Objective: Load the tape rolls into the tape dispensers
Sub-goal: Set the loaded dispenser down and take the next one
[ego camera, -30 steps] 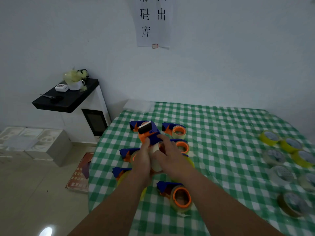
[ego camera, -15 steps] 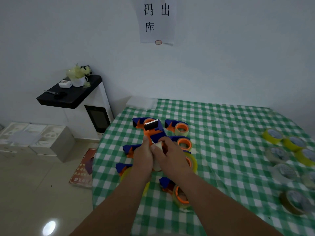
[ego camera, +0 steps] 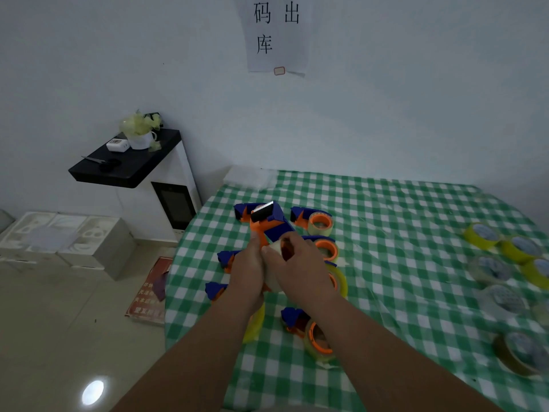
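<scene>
Above the table's left part I hold a blue and orange tape dispenser (ego camera: 269, 221), its toothed blade pointing away from me. My left hand (ego camera: 248, 269) grips its body from the left. My right hand (ego camera: 297, 270) curls round a clear tape roll (ego camera: 273, 251) set against the dispenser. Several dispensers with rolls in them lie on the cloth around my hands, one at the back (ego camera: 315, 220) and one near me (ego camera: 312, 331). Loose rolls lie along the right edge, yellow ones (ego camera: 481, 234) farther back and a brown one (ego camera: 521, 353) nearest.
The table wears a green and white checked cloth (ego camera: 401, 263). A white cabinet with a black top (ego camera: 130, 165) stands to the left by the wall, white foam boxes (ego camera: 62, 236) on the floor beside it. A paper sign (ego camera: 276, 34) hangs on the wall.
The view has shifted a little. My hands keep the dispenser and roll in nearly the same spot, my right fingers having slid further over the roll.
</scene>
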